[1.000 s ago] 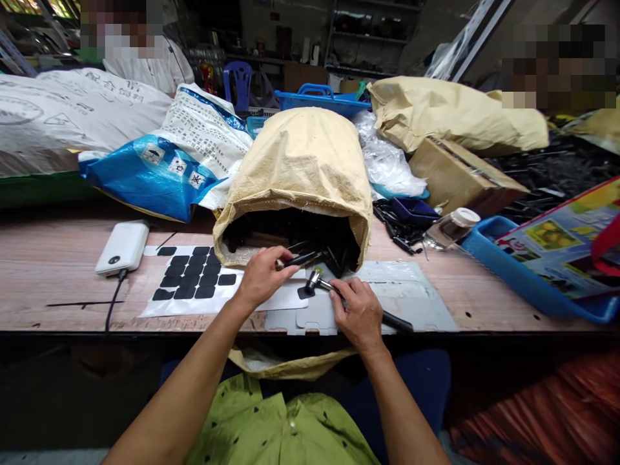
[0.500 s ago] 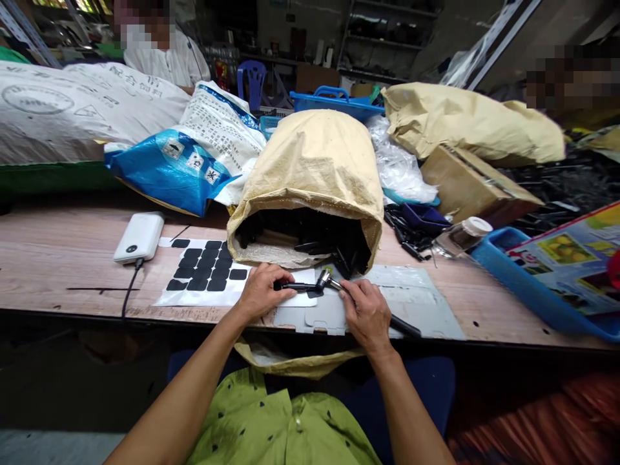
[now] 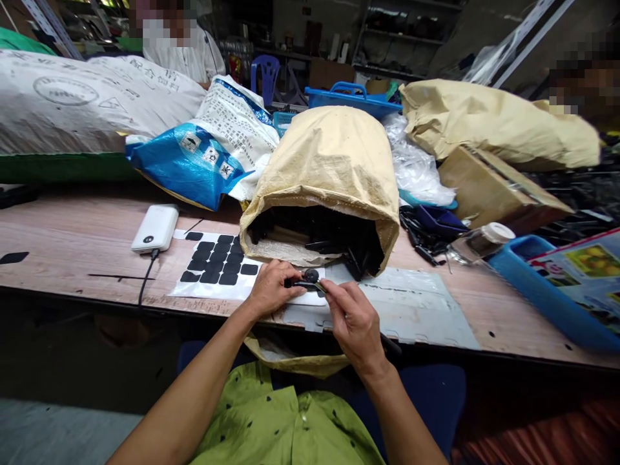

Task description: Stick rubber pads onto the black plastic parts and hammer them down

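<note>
My left hand (image 3: 274, 285) is closed on a slim black plastic part (image 3: 303, 284) that lies near the table's front edge. My right hand (image 3: 355, 318) grips a ratchet wrench (image 3: 322, 287); the round black face of its head is at the part's right end. The wrench's dark handle runs under the palm and shows again past the wrist. Just behind both hands gapes a tan sack (image 3: 325, 158) lying on its side, full of black pieces (image 3: 358, 255). Left of my left hand lies a white sheet with black rounded stickers (image 3: 213, 261).
A white power bank (image 3: 155, 227) with a cable sits at the left. Grey board (image 3: 416, 300) covers the table right of my hands. Further right stand a clear jar (image 3: 482, 242) and a blue tray (image 3: 547, 290). Stuffed sacks line the back; a person in white (image 3: 184, 55) is beyond.
My right hand has turned the wrench: its silver head now shows a round black face, and the handle end has swung down past the table edge. The view has shifted slightly left.
</note>
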Available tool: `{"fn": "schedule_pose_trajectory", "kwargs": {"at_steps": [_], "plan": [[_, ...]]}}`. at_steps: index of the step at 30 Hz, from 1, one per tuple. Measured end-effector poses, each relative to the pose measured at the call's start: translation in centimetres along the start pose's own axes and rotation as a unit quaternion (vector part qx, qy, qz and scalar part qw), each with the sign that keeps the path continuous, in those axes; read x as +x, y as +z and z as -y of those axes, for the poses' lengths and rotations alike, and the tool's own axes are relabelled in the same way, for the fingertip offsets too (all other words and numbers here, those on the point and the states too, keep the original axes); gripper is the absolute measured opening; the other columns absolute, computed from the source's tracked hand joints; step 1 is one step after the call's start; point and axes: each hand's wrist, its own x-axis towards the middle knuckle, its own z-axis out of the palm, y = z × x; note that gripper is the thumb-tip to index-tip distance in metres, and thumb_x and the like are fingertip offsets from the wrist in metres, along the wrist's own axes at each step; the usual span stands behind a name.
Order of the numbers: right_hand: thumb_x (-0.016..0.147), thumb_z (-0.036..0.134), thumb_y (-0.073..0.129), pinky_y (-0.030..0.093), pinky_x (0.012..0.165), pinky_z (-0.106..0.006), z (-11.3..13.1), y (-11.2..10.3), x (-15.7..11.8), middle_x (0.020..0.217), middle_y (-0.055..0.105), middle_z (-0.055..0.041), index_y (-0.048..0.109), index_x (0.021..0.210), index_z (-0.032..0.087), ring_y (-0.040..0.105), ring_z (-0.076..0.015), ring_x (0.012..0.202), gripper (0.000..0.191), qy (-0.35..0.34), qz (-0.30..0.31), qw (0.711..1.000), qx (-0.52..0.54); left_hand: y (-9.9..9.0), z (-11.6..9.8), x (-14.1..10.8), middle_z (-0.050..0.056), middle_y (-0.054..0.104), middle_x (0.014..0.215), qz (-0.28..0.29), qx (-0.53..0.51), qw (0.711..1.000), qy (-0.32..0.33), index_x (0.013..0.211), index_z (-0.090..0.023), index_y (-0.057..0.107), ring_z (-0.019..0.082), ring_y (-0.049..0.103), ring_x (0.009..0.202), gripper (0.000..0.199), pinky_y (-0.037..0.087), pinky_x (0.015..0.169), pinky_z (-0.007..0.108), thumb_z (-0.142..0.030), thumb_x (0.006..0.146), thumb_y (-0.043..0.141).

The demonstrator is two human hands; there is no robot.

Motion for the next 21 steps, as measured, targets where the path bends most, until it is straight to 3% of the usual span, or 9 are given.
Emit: {"fn": "schedule_pose_trajectory", "kwargs": {"at_steps": [4,8,14,21], "plan": [[0.103,0.023,0.047,0.051,0.079,-0.027,-0.2,0.2,-0.3,0.091,0.063,-0.0046,0.067,0.13,0.029,0.061,-0.0168,0.087,0.035,0.008,0.032,0.999,-0.024,0.0,0.0,0.0,0.0,0.071,0.097,-0.004,0.001,1.0,-0.006,0.1,-0.029,0.078,0.023,0.055,0.1,0.02,0.037,0.088,0.037,-0.037,0.081,0.08],[0.102,0.025,0.049,0.051,0.085,-0.029,-0.6,-0.4,-0.4,0.097,0.065,-0.0055,0.067,0.131,0.027,0.063,-0.0175,0.092,0.034,0.032,-0.018,0.999,0.0,0.0,-0.2,-0.1,-0.001,0.071,0.094,-0.007,-0.006,1.0,-0.001,0.099,-0.03,0.078,0.022,0.055,0.098,0.019,0.037,0.089,0.036,-0.033,0.08,0.08],[0.102,0.026,0.049,0.052,0.082,-0.027,-1.3,-0.6,-0.8,0.095,0.066,-0.0048,0.069,0.128,0.027,0.064,-0.0172,0.091,0.032,0.035,0.013,0.999,-0.021,-0.1,-0.2,-0.1,-0.001,0.07,0.092,-0.01,-0.007,1.0,0.001,0.1,-0.031,0.078,0.022,0.056,0.097,0.019,0.036,0.09,0.037,-0.033,0.081,0.079],[0.101,0.028,0.05,0.049,0.085,-0.03,-3.7,-1.5,-0.2,0.097,0.067,-0.0045,0.068,0.128,0.029,0.062,-0.0186,0.094,0.032,0.047,-0.036,0.996,-0.071,-0.1,0.0,-0.1,0.0,0.071,0.095,-0.004,-0.004,1.0,0.003,0.099,-0.03,0.078,0.023,0.056,0.099,0.018,0.036,0.09,0.038,-0.038,0.083,0.076]]}}
